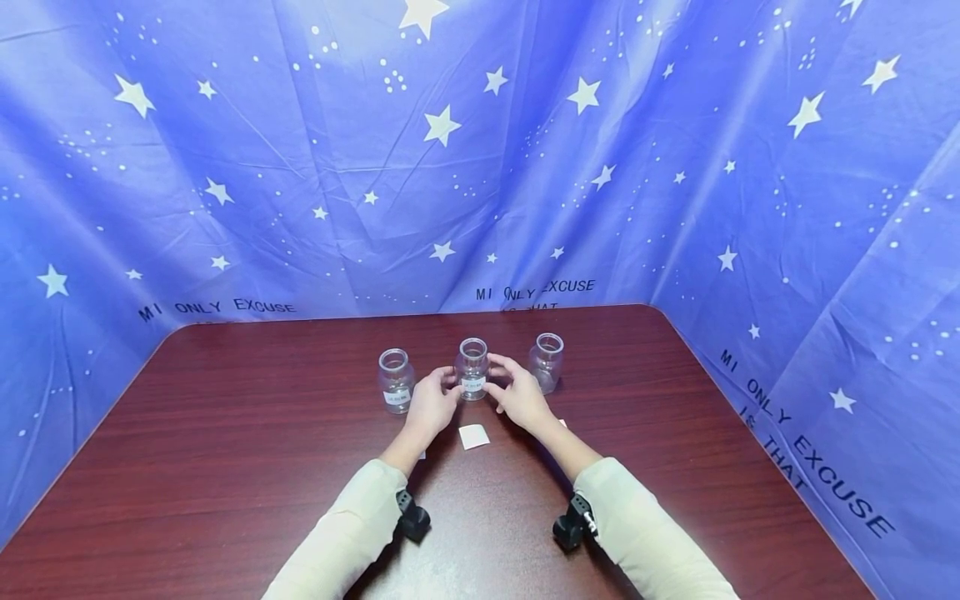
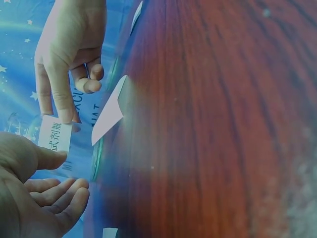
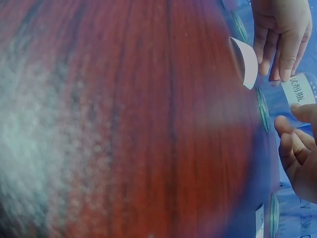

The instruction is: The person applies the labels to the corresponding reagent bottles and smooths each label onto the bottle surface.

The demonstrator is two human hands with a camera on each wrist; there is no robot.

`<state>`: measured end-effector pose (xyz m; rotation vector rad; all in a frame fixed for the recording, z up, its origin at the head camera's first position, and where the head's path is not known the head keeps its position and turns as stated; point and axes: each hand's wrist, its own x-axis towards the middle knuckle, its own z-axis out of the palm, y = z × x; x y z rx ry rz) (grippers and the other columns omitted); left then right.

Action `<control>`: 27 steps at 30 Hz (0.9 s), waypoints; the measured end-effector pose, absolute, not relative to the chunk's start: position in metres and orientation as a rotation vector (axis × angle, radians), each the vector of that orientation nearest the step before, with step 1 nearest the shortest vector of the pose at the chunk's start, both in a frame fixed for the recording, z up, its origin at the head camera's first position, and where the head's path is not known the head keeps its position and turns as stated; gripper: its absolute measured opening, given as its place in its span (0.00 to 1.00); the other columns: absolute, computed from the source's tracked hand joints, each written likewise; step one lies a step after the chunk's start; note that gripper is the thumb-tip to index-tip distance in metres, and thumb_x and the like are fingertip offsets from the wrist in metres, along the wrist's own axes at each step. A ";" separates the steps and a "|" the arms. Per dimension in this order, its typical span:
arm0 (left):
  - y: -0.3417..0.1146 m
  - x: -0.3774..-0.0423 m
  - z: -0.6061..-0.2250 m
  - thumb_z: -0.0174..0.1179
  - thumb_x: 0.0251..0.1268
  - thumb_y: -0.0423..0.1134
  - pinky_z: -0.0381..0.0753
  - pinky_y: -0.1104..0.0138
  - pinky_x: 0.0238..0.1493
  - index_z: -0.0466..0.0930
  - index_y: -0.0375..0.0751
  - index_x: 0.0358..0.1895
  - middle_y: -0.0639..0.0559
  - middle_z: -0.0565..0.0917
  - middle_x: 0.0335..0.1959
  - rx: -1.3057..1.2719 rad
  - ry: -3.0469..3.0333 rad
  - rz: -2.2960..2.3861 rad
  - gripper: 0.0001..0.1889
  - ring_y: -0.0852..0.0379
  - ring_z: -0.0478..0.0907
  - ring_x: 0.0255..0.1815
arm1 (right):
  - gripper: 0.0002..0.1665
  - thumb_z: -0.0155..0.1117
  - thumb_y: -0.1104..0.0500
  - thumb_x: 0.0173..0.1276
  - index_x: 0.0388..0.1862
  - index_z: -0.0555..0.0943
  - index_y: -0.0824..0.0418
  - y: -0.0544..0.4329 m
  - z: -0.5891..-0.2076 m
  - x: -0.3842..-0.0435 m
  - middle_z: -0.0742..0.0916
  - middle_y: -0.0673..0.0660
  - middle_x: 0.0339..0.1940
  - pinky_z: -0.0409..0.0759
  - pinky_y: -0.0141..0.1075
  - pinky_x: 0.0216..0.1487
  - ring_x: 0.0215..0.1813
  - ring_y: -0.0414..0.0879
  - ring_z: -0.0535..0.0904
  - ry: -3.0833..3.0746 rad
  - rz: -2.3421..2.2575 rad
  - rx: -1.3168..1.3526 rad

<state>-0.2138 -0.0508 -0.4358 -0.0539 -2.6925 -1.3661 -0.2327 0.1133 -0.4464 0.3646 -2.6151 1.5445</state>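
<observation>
The middle clear glass reagent bottle (image 1: 472, 360) stands upright on the table, with its mouth uncovered. A white label (image 1: 472, 385) lies across its front; in the left wrist view the label (image 2: 52, 135) shows black printed characters. My left hand (image 1: 433, 404) holds the bottle from the left, its thumb at the label's edge and a finger reaching round behind. From the right, my right hand (image 1: 523, 400) grips the same bottle, thumb near the label's other edge. In the right wrist view both hands meet around the label (image 3: 297, 93); the other fingers bend loosely.
A second labelled bottle (image 1: 394, 379) stands left of my left hand. Beyond my right hand is a third bottle (image 1: 551, 367), partly hidden. A white paper square (image 1: 473, 437) lies in front of the middle bottle. Paper corners (image 1: 422, 455) peek out beside the forearms. A starry blue curtain (image 1: 375, 167) surrounds the table.
</observation>
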 end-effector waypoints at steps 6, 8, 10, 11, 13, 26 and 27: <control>-0.055 -0.212 -0.435 0.59 0.63 0.39 0.78 0.57 0.50 0.71 0.29 0.59 0.37 0.81 0.50 -0.091 -2.703 -1.329 0.24 0.48 0.81 0.44 | 0.31 0.64 0.64 0.61 0.65 0.70 0.58 0.116 -0.445 -0.233 0.84 0.62 0.52 0.76 0.35 0.17 0.14 0.47 0.75 -2.618 1.601 0.382; -0.056 -0.211 -0.433 0.58 0.63 0.39 0.77 0.56 0.51 0.69 0.29 0.61 0.35 0.79 0.53 -0.114 -2.696 -1.324 0.25 0.47 0.81 0.46 | 0.32 0.65 0.62 0.61 0.65 0.70 0.57 0.117 -0.444 -0.233 0.83 0.61 0.53 0.75 0.35 0.15 0.14 0.50 0.76 -2.624 1.585 0.386; -0.056 -0.210 -0.433 0.57 0.64 0.40 0.76 0.55 0.54 0.69 0.29 0.61 0.35 0.79 0.54 -0.133 -2.678 -1.335 0.25 0.45 0.80 0.50 | 0.32 0.65 0.61 0.61 0.65 0.70 0.56 0.118 -0.444 -0.232 0.83 0.60 0.54 0.73 0.34 0.13 0.15 0.51 0.77 -2.618 1.576 0.391; -0.055 -0.211 -0.433 0.57 0.64 0.40 0.76 0.55 0.55 0.69 0.30 0.61 0.36 0.79 0.54 -0.139 -2.671 -1.348 0.25 0.45 0.79 0.51 | 0.31 0.65 0.61 0.61 0.65 0.71 0.56 0.118 -0.444 -0.232 0.83 0.60 0.54 0.72 0.35 0.13 0.15 0.53 0.77 -2.612 1.574 0.390; -0.055 -0.211 -0.434 0.57 0.65 0.40 0.75 0.55 0.56 0.71 0.31 0.60 0.38 0.80 0.53 -0.148 -2.658 -1.362 0.23 0.45 0.78 0.53 | 0.31 0.65 0.60 0.62 0.65 0.71 0.57 0.118 -0.445 -0.231 0.84 0.60 0.53 0.72 0.34 0.13 0.15 0.53 0.77 -2.605 1.578 0.392; -0.056 -0.210 -0.432 0.57 0.64 0.39 0.73 0.55 0.58 0.73 0.30 0.57 0.38 0.82 0.50 -0.156 -2.647 -1.363 0.21 0.45 0.77 0.55 | 0.29 0.61 0.59 0.65 0.65 0.70 0.60 0.119 -0.441 -0.230 0.84 0.62 0.52 0.71 0.34 0.12 0.16 0.57 0.77 -2.620 1.606 0.443; -0.056 -0.210 -0.432 0.57 0.64 0.39 0.73 0.54 0.58 0.73 0.29 0.57 0.38 0.82 0.50 -0.160 -2.647 -1.358 0.21 0.44 0.77 0.56 | 0.29 0.61 0.59 0.66 0.66 0.70 0.60 0.119 -0.441 -0.230 0.84 0.62 0.52 0.71 0.33 0.12 0.16 0.56 0.77 -2.624 1.603 0.445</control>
